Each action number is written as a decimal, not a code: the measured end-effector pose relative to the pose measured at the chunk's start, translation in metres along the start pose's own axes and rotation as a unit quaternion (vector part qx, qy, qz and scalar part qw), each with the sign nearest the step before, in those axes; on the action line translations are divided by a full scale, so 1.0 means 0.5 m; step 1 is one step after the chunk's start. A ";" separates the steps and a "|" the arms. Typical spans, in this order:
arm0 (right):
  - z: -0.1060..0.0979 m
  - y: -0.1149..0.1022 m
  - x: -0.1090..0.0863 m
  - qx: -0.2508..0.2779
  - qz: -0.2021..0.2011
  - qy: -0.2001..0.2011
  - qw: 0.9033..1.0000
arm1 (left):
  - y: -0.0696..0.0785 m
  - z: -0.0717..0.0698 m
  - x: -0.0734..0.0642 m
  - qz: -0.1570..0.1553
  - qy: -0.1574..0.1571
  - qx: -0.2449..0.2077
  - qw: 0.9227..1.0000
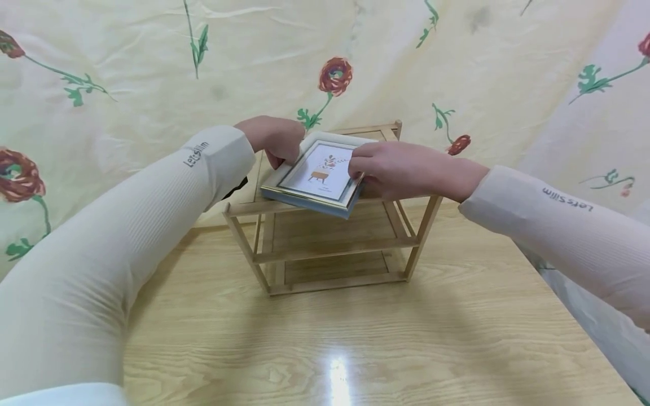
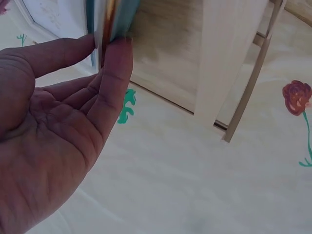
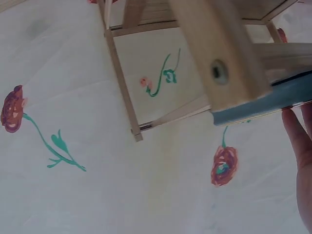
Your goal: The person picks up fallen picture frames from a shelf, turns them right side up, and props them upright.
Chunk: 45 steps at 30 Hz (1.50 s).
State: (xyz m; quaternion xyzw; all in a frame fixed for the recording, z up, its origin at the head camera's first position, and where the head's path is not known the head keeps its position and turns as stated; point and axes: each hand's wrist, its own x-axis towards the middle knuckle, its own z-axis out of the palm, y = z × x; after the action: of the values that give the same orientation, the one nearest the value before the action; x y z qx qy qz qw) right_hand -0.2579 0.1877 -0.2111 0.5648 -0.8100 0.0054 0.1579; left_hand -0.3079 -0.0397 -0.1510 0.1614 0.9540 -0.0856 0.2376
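Note:
A picture frame (image 1: 317, 172) with a pale, gold-lined border and blue-grey sides lies tilted over the top of a small wooden shelf rack (image 1: 335, 257). Its print shows a plant in an orange pot. At its left side, my left hand (image 1: 276, 138) pinches the border; in the left wrist view, thumb and fingers of the left hand (image 2: 63, 102) close on the frame's edge (image 2: 117, 24). My right hand (image 1: 401, 169) grips the opposite side, fingers curled over the border. Only part of the right hand (image 3: 303, 151) shows in the right wrist view, fingertips at the frame's blue-grey side (image 3: 263, 105).
The rack stands on a wood-grain tabletop (image 1: 325, 332), with two lower shelves under its top. Behind it hangs a cream cloth (image 1: 264, 62) printed with red flowers. A rack post (image 3: 219, 73) with a screw head is close to the right wrist camera.

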 end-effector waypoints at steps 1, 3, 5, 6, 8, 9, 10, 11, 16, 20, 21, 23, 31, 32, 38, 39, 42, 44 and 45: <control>0.001 0.003 -0.001 0.001 0.004 0.000 1.000 | -0.001 0.002 -0.001 0.002 0.001 -0.007 1.000; 0.004 0.010 -0.002 0.001 0.015 -0.003 1.000 | -0.002 0.006 0.000 0.003 0.004 -0.020 1.000; 0.006 0.014 -0.001 0.001 0.024 -0.006 1.000 | -0.004 0.010 -0.001 0.004 0.006 -0.029 1.000; 0.007 0.015 0.000 0.000 0.027 -0.008 1.000 | -0.004 0.011 -0.001 0.005 0.007 -0.034 0.999; 0.008 0.017 0.003 -0.001 0.032 -0.011 0.999 | -0.006 0.013 -0.002 0.005 0.010 -0.037 0.999; 0.009 0.017 0.004 0.000 0.032 -0.012 0.999 | -0.008 0.014 -0.002 0.006 0.010 -0.037 0.999; 0.009 0.017 0.006 0.001 0.032 -0.013 0.999 | -0.009 0.014 -0.003 0.007 0.011 -0.035 0.999; 0.009 0.017 0.008 0.002 0.032 -0.014 0.999 | -0.010 0.014 -0.003 0.006 0.011 -0.035 0.999; 0.007 0.020 0.018 0.004 0.028 -0.021 0.999 | -0.015 0.009 -0.008 -0.002 0.012 -0.030 0.999; 0.010 0.029 0.023 -0.004 0.031 -0.028 0.999 | -0.014 0.005 -0.011 -0.005 0.012 -0.042 0.999; 0.012 0.032 0.025 -0.005 0.032 -0.029 0.999 | -0.014 0.005 -0.011 -0.006 0.010 -0.049 0.999; 0.015 0.039 0.027 -0.010 0.030 -0.027 0.999 | -0.013 0.006 -0.013 -0.011 0.002 -0.064 0.998; 0.018 0.069 0.046 -0.032 0.051 -0.053 0.997 | -0.013 0.015 -0.021 -0.036 -0.002 -0.118 0.992; 0.017 0.072 0.049 -0.034 0.058 -0.061 0.996 | -0.012 0.015 -0.023 -0.039 0.001 -0.127 0.991; 0.007 0.086 0.060 -0.040 0.073 -0.073 0.994 | -0.010 0.013 -0.030 -0.054 0.017 -0.174 0.983; 0.006 0.088 0.061 -0.041 0.072 -0.071 0.994 | -0.010 0.013 -0.031 -0.054 0.018 -0.178 0.982; 0.007 0.091 0.062 -0.041 0.074 -0.066 0.994 | -0.010 0.013 -0.032 -0.049 0.025 -0.185 0.981; 0.009 0.091 0.062 -0.040 0.075 -0.065 0.994 | -0.011 0.015 -0.032 -0.047 0.026 -0.193 0.980; 0.010 0.091 0.062 -0.039 0.077 -0.066 0.994 | -0.012 0.016 -0.031 -0.047 0.027 -0.196 0.979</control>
State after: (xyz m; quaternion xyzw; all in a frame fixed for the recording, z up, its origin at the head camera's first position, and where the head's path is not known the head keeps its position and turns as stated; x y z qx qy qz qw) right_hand -0.3104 0.1751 -0.2000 0.4933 -0.8593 -0.0509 0.1250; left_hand -0.2936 -0.0511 -0.1501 0.0691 0.9647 0.0966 0.2350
